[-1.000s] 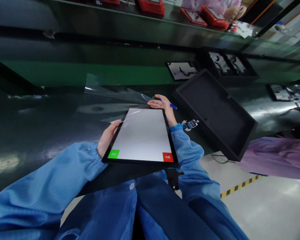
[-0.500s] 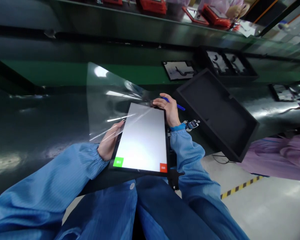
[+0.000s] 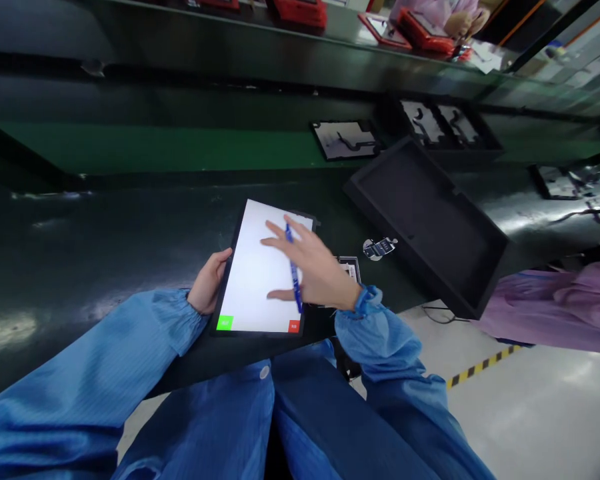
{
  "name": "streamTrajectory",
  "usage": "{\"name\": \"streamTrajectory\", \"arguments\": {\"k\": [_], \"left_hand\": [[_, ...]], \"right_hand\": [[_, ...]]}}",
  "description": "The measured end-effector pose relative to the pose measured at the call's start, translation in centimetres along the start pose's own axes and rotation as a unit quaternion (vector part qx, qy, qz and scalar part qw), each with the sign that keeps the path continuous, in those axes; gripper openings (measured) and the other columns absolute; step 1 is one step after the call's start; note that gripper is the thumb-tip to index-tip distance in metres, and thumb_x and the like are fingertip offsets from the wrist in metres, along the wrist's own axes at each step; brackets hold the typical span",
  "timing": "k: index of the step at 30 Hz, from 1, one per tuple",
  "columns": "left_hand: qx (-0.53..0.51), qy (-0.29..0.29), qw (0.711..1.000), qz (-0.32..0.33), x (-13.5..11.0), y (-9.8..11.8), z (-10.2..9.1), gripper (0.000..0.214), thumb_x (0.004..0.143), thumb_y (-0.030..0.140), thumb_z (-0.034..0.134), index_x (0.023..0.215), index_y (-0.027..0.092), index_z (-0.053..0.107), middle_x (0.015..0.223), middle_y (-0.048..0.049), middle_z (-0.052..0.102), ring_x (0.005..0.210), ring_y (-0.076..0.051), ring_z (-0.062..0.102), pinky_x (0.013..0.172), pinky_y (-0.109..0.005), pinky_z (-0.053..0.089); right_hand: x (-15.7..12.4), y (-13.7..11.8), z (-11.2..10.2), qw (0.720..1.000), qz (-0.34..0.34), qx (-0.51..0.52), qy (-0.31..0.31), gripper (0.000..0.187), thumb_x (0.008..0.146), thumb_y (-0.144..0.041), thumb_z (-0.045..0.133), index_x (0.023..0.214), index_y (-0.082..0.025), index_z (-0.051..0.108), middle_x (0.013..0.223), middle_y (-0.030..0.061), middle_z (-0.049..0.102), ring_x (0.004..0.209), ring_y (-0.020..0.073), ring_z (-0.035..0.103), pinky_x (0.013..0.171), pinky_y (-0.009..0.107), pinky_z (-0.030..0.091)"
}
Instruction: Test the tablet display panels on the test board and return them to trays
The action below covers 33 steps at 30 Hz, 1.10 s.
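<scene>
A tablet (image 3: 253, 280) with a lit white screen lies tilted toward me, a green square in its lower left corner and a red one in its lower right. Wrapped round its left edge is my left hand (image 3: 210, 283), thumb at the rim. My right hand (image 3: 325, 272) is over the right part of the screen, fingers spread, with a blue pen (image 3: 294, 270) held between them. Whether its fingertips touch the glass I cannot tell. Partly behind the right hand, a flat part with a white label (image 3: 351, 267) shows beside the tablet.
To the right sits a large black tray (image 3: 430, 220), with a small electronic part (image 3: 379, 249) left of it. Behind are a flat panel with a cable (image 3: 345, 140) and a black box of similar panels (image 3: 440, 127). Co-workers in pink sleeves sit opposite and at right.
The clear plastic film that stood over the tablet's upper left is out of view. My right hand has moved from the tablet's upper right corner down and left over the screen.
</scene>
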<state>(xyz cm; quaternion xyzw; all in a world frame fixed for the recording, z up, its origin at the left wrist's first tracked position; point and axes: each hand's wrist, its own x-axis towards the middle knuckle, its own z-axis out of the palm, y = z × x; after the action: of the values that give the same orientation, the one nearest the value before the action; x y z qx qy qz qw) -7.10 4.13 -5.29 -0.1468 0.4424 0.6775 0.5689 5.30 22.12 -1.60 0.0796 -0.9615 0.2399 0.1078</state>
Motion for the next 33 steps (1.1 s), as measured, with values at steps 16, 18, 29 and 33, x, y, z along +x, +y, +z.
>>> {"name": "streamTrajectory", "arguments": {"k": [16,18,29,33], "left_hand": [[0.003,0.101,0.995,-0.006,-0.6,0.2,0.4,0.045,0.097,0.023,0.032,0.116,0.008,0.07,0.067,-0.0044,0.074,0.068,-0.025,0.074,0.055,-0.027,0.059],[0.0,0.112,0.994,0.002,-0.5,0.2,0.2,0.042,0.098,0.02,0.032,0.112,0.01,0.071,0.063,-0.0009,0.072,0.065,-0.022,0.073,0.051,-0.023,0.057],[0.008,0.189,0.977,0.095,-0.5,-0.1,0.6,0.048,0.098,0.008,0.039,0.143,0.021,0.048,0.044,0.0157,0.057,0.032,-0.007,0.05,0.035,-0.011,0.04],[0.025,0.259,0.959,0.115,-0.7,0.1,1.2,0.068,0.091,-0.005,0.038,0.153,0.02,0.034,0.047,0.0188,0.059,0.035,-0.006,0.053,0.037,-0.011,0.041]], "right_hand": [[-8.6,1.0,0.4,0.933,0.16,-0.056,0.317,0.018,0.092,-0.016,0.063,0.104,-0.026,0.072,0.1,0.003,0.074,0.083,0.0193,0.071,0.076,0.032,0.059],[-10.9,2.8,0.1,0.917,0.214,-0.082,0.325,0.014,0.092,-0.02,0.063,0.098,-0.025,0.074,0.085,0.0018,0.073,0.069,0.0179,0.068,0.065,0.03,0.057],[-12.0,6.5,2.7,0.941,0.242,-0.075,0.223,0.024,0.094,-0.031,0.055,0.092,-0.022,0.076,0.082,0.0041,0.073,0.066,0.0169,0.066,0.069,0.029,0.056],[-11.9,6.9,2.9,0.941,0.238,-0.098,0.218,0.025,0.096,-0.03,0.053,0.092,-0.023,0.076,0.085,0.0037,0.074,0.067,0.0167,0.067,0.067,0.028,0.054]]}}
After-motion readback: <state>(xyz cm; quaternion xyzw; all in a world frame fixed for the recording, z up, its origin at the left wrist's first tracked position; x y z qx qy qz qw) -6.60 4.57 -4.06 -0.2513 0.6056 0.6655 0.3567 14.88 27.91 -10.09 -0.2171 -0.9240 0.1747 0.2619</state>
